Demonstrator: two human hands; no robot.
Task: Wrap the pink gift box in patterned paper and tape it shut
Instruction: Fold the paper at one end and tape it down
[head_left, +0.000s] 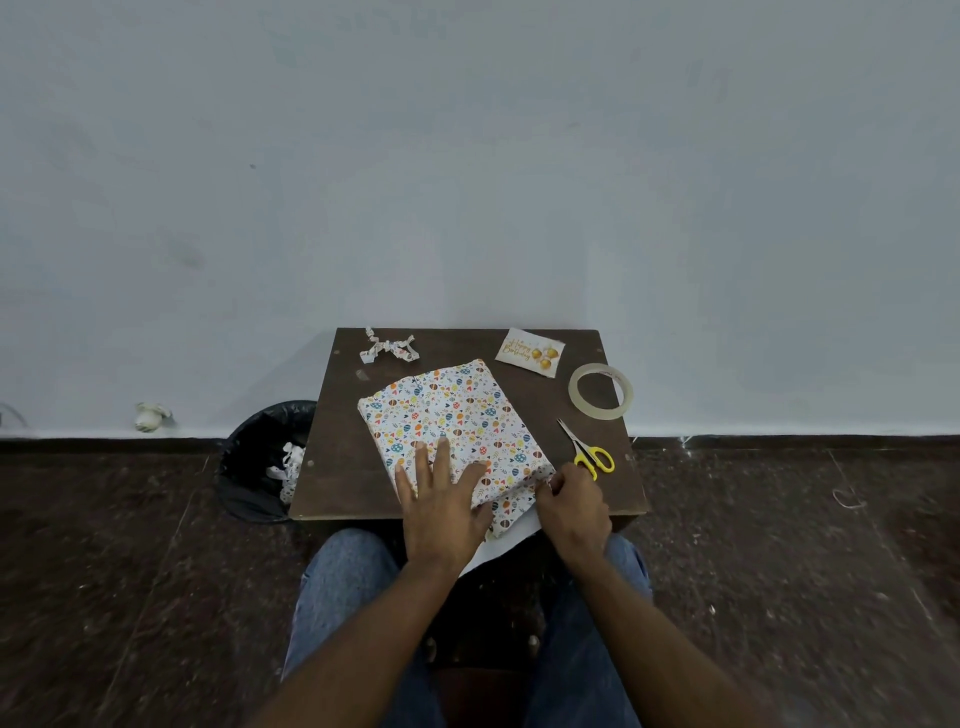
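The gift box lies on the small brown table (353, 467), fully covered by white paper with a coloured egg pattern (447, 410); no pink shows. My left hand (441, 499) rests flat on the near part of the wrapped top, fingers spread. My right hand (571, 506) pinches the paper's edge at the near right corner of the box. A loose flap of paper (511, 525), white side showing, hangs over the table's front edge between my hands. A roll of clear tape (601, 391) lies at the right of the table.
Yellow-handled scissors (587, 449) lie just beyond my right hand. A birthday card (530, 349) and a paper bow (388, 349) sit at the table's back. A black bin (260, 457) with paper scraps stands on the floor to the left. A wall rises behind.
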